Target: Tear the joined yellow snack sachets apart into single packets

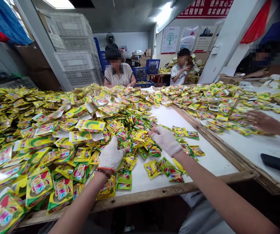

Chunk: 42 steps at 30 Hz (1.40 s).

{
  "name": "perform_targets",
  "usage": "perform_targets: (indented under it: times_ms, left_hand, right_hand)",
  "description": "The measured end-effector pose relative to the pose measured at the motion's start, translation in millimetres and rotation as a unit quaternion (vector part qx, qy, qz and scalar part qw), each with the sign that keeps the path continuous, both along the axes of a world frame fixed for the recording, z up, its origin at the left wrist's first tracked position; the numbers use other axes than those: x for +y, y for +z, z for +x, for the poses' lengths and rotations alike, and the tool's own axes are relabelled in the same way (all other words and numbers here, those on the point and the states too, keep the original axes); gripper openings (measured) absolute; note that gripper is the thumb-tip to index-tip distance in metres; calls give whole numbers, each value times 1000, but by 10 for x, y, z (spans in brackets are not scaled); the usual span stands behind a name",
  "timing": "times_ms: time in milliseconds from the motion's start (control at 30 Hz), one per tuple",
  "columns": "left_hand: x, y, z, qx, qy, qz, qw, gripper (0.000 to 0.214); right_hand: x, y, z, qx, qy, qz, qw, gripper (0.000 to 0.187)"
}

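Note:
My left hand, in a white knit glove with bare wrist bracelets below it, rests over the near side of a heap of small sachets. Its thumb points right, while the other fingers bend down out of sight. On the right side of the same heap is my right hand, also gloved, its bare fingertips drawn together against the yellow and green sachets. Whatever they pinch is hidden. Several loose sachets lie on the white tabletop between and below my hands. Fruit-printed cartons lie just beyond my left hand.
Piled cartons cover the left side up to the wooden table edge. A wooden strip divides the tabletop. Right of it are another person's hand and a dark phone-like object. Other people sit across the table.

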<state>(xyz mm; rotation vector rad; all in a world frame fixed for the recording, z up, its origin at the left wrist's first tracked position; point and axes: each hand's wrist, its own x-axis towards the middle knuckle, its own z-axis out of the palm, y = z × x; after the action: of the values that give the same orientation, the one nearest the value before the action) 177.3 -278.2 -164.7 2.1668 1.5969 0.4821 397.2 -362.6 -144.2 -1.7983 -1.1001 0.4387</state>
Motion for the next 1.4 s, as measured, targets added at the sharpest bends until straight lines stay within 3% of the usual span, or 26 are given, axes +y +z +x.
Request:
perform_targets:
  times_ms: [67,133,233,300,367,467,533,633,733,833,900,967,1033,1100,1167,1267,1333,1400]
  left_hand:
    - [18,-62,33,-62,-11,-3,998,50]
    - [18,-98,-2,-123,-17,-12,992,43]
    - [-15,-84,-108,-187,-17,-25,982,38]
    - [-59,-47,-159,-235,-21,-44,971,40]
    - [-121,-15,-172,-295,-26,-97,950,41]
    - [-241,0,-132,-398,-24,-214,892,43]
    - [-324,-1,-98,-455,-12,-269,849,44]
    - [-414,-4,-78,-487,-22,-308,817,45]
    - [-450,-14,-83,-474,-63,-310,822,46]
    - [-477,-17,-68,-462,-90,-292,832,47]
    - [-490,6,-50,-438,-113,-269,850,47]
    - [-459,64,-51,-363,-139,-211,897,44]
    - [-335,164,-98,-237,-157,-86,955,38]
    - [-100,302,-196,-87,-141,97,981,34]
    - [209,458,-322,46,-100,251,962,39]
    - [614,670,-478,183,-71,311,930,52]
    - [707,766,-515,199,-74,315,925,40]
    - [611,802,-483,126,-61,323,936,32]
  right_hand:
    - [210,-96,-121,-124,-14,-60,990,46]
    - [341,-157,-152,-175,-25,-84,981,45]
    - [367,-203,-143,-189,-10,-32,981,33]
    - [297,-205,-165,-138,11,21,990,29]
    - [191,-184,-226,-21,58,37,997,31]
    - [23,-143,-365,159,160,4,974,37]
    - [-60,-138,-459,209,198,-11,958,36]
    - [-122,-168,-558,208,195,-16,958,31]
    - [-150,-189,-606,174,170,-28,970,28]
    - [-175,-172,-631,119,156,-28,980,36]
    - [-181,-156,-642,82,174,-38,981,42]
    - [-174,-155,-650,71,205,-58,975,39]
    - [-154,-176,-651,88,213,-75,970,37]
    - [-130,-212,-644,103,189,-89,973,39]
    - [-111,-244,-632,100,160,-91,978,40]
    - [-106,-248,-616,96,156,-74,980,41]
    - [-116,-224,-614,118,155,-65,979,42]
    - [-131,-203,-623,170,142,-46,974,43]
